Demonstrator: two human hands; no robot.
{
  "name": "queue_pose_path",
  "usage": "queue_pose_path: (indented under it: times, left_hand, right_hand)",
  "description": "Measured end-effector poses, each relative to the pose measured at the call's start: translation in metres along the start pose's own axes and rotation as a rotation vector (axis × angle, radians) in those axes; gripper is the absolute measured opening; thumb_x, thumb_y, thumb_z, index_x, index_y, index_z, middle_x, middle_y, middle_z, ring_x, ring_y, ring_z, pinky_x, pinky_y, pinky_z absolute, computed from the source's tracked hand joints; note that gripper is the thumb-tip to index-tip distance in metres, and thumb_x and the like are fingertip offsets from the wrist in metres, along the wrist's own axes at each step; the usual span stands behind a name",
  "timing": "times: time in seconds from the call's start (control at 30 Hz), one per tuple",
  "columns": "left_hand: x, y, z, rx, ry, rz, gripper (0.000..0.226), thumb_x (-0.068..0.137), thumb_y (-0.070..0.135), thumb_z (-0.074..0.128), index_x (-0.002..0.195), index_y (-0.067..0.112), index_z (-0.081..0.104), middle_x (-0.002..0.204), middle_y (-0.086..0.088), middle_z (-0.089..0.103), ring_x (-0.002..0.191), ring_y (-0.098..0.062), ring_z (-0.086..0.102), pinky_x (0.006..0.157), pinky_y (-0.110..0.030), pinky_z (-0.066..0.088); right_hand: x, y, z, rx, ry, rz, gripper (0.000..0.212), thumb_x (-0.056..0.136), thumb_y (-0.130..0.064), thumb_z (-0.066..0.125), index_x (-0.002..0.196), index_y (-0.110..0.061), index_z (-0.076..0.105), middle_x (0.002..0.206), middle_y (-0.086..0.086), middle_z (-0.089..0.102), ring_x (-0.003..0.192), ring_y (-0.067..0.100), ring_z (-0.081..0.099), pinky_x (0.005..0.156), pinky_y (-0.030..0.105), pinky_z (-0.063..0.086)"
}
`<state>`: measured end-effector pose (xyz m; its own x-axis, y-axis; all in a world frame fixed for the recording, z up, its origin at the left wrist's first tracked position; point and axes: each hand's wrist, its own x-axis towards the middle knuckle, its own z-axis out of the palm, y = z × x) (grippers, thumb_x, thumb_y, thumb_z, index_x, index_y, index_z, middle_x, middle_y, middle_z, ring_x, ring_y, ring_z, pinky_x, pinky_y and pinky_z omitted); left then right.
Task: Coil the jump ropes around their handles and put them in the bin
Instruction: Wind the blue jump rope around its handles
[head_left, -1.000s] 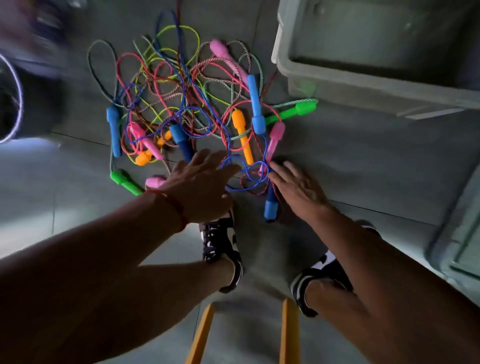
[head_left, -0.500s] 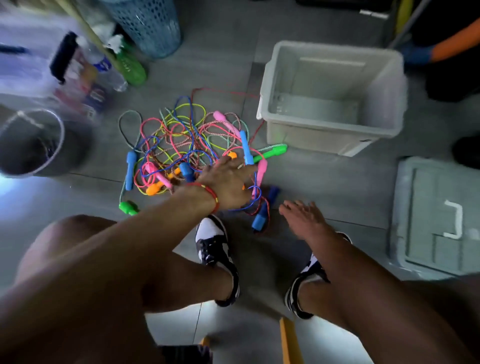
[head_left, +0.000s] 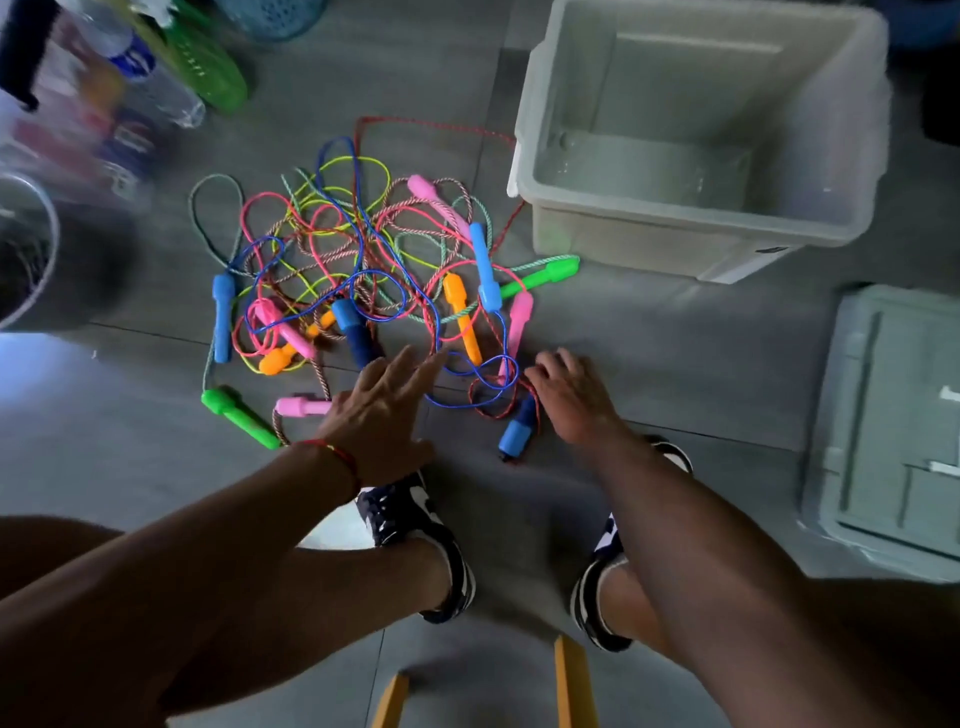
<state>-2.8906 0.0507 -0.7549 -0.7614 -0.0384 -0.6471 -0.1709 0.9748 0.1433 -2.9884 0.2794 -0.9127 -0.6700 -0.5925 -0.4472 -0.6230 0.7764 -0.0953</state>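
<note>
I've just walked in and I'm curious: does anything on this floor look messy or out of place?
Yes. The coloured jump ropes lie in one tangled heap on the grey tiled floor, cords looped over each other and plastic handles pointing every way. The pale plastic bin beside them holds nothing. Nothing looks broken or spilled.

The tangled ropes (head_left: 358, 260) run blue, pink, yellow, red and speckled green with blue, pink, orange and green handles, beside a pale grey bin (head_left: 691, 228), black-and-white shoes (head_left: 415, 525) and a red wristband (head_left: 340, 457).
</note>
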Motion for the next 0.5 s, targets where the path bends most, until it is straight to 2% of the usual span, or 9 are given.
queue_pose_path:
  times: [0.03,0.1,0.17,0.23,0.27,0.33,0.37,0.43,0.5]
  left_hand:
    - [0.001,-0.002,0.000,0.001,-0.012,0.001,0.108,0.086,0.046,0.071,0.157,0.042,-0.010,0.169,0.000,-0.004,0.153,-0.032,0.007,0.114,-0.055,0.036]
    - [0.001,-0.006,-0.002,-0.002,-0.031,0.006,0.107,0.087,0.043,0.071,0.158,0.041,-0.010,0.169,-0.002,-0.002,0.152,-0.032,0.009,0.114,-0.056,0.036]
    - [0.001,-0.008,-0.006,0.001,-0.038,0.004,0.107,0.087,0.042,0.070,0.158,0.040,-0.010,0.169,-0.003,0.000,0.152,-0.032,0.010,0.113,-0.057,0.037]
    - [0.001,-0.008,-0.009,0.006,-0.043,0.000,0.105,0.088,0.043,0.069,0.159,0.039,-0.009,0.169,-0.004,0.002,0.152,-0.032,0.011,0.113,-0.057,0.037]
    - [0.000,-0.007,-0.010,0.002,-0.047,0.000,0.103,0.089,0.043,0.068,0.159,0.038,-0.007,0.169,-0.004,0.003,0.152,-0.032,0.011,0.113,-0.056,0.036]
    - [-0.005,-0.001,-0.014,0.002,-0.048,0.014,0.100,0.089,0.043,0.066,0.159,0.039,-0.004,0.168,-0.002,0.007,0.151,-0.031,0.013,0.114,-0.055,0.035]
    - [-0.008,0.004,-0.017,0.002,-0.041,0.023,0.097,0.089,0.043,0.066,0.159,0.039,-0.001,0.168,-0.001,0.009,0.150,-0.030,0.014,0.113,-0.053,0.035]
    - [-0.017,0.017,-0.025,-0.029,-0.014,0.026,0.089,0.089,0.043,0.064,0.159,0.039,0.010,0.167,0.003,0.015,0.150,-0.028,0.016,0.113,-0.052,0.035]
    - [-0.030,0.033,-0.033,-0.093,0.006,0.030,0.076,0.088,0.042,0.064,0.155,0.038,0.027,0.163,0.005,0.027,0.149,-0.027,0.022,0.114,-0.049,0.036]
  right_hand:
    - [0.000,0.000,0.001,-0.010,0.019,0.047,0.023,0.073,-0.012,0.076,0.095,-0.016,0.067,0.107,0.011,0.064,0.106,0.036,0.059,0.085,0.047,0.051]
    - [-0.004,0.003,0.001,-0.034,0.020,0.114,0.018,0.073,-0.015,0.075,0.089,-0.017,0.068,0.105,0.011,0.064,0.105,0.035,0.059,0.090,0.050,0.048]
    - [-0.017,0.009,0.000,-0.060,0.048,0.111,0.022,0.072,-0.016,0.077,0.093,-0.017,0.069,0.108,0.009,0.065,0.107,0.033,0.059,0.096,0.052,0.045]
    - [-0.035,0.016,-0.012,-0.024,0.057,0.147,0.034,0.064,-0.020,0.083,0.093,-0.016,0.066,0.097,0.009,0.067,0.096,0.032,0.064,0.092,0.049,0.048]
    - [-0.045,0.018,-0.022,-0.012,0.023,0.206,0.041,0.066,-0.024,0.083,0.101,-0.015,0.064,0.097,0.009,0.068,0.095,0.032,0.066,0.092,0.047,0.048]
    - [-0.066,0.023,-0.045,0.058,-0.039,0.376,0.048,0.079,-0.032,0.074,0.120,-0.014,0.056,0.115,0.010,0.066,0.108,0.031,0.065,0.095,0.042,0.047]
    - [-0.076,0.026,-0.056,0.108,-0.034,0.465,0.046,0.084,-0.035,0.069,0.123,-0.014,0.056,0.121,0.011,0.065,0.113,0.032,0.064,0.094,0.040,0.048]
    - [-0.102,0.030,-0.077,0.183,-0.039,0.577,0.043,0.089,-0.044,0.063,0.122,-0.016,0.062,0.122,0.010,0.066,0.116,0.031,0.063,0.091,0.038,0.050]
    - [-0.128,0.024,-0.099,0.244,0.015,0.603,0.042,0.086,-0.051,0.063,0.114,-0.020,0.065,0.116,0.009,0.067,0.110,0.031,0.065,0.088,0.037,0.051]
